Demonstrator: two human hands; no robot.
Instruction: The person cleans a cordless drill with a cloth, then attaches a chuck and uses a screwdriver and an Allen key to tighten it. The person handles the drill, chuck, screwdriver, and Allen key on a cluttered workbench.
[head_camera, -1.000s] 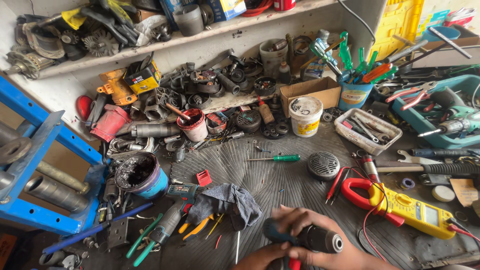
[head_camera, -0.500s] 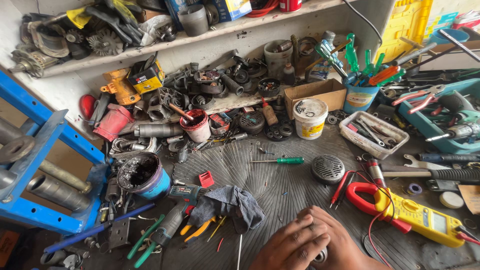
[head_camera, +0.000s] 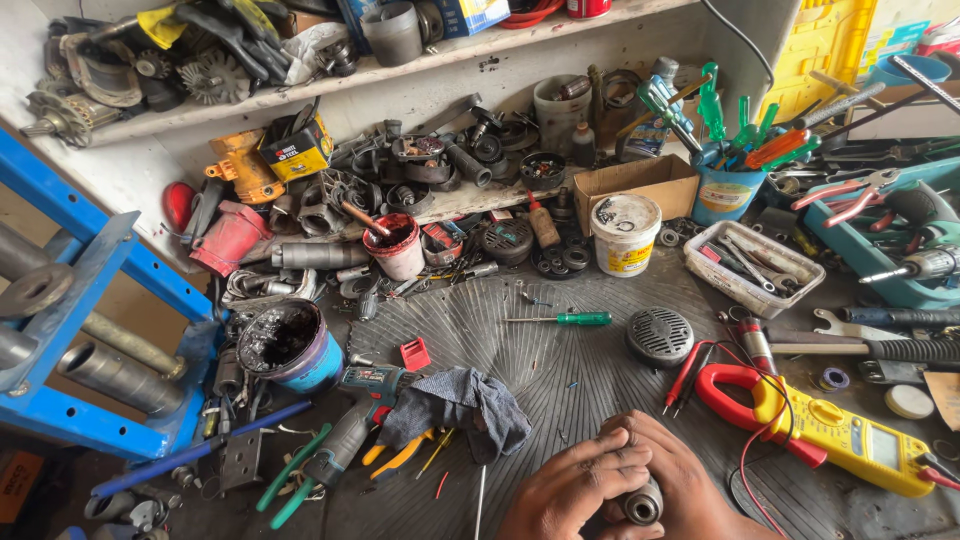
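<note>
At six o'clock on the ribbed rubber mat (head_camera: 560, 350), low against the frame's bottom edge: a small round metal chuck-like part (head_camera: 640, 503), dark grey, its open end facing up. Clasped between both hands, left hand (head_camera: 570, 490) curled over it from the nine o'clock side, right hand (head_camera: 690, 480) wrapped round it from three o'clock, fingers of both closed snugly on the metal. Just beside the left hand, at ten o'clock, a crumpled grey rag (head_camera: 465, 405) over orange-handled pliers (head_camera: 405, 455). Further toward nine o'clock, a blue-green cordless drill (head_camera: 350, 425) lying flat. At two o'clock from the hands, near but apart, a yellow clamp meter (head_camera: 835, 430) with red jaws and trailing red leads. At twelve o'clock, well apart, a round grey vent grille (head_camera: 659, 335) and a green-handled screwdriver (head_camera: 560, 319). Beyond, a white plastic tub (head_camera: 626, 233) and a cardboard box (head_camera: 636, 185).
</note>
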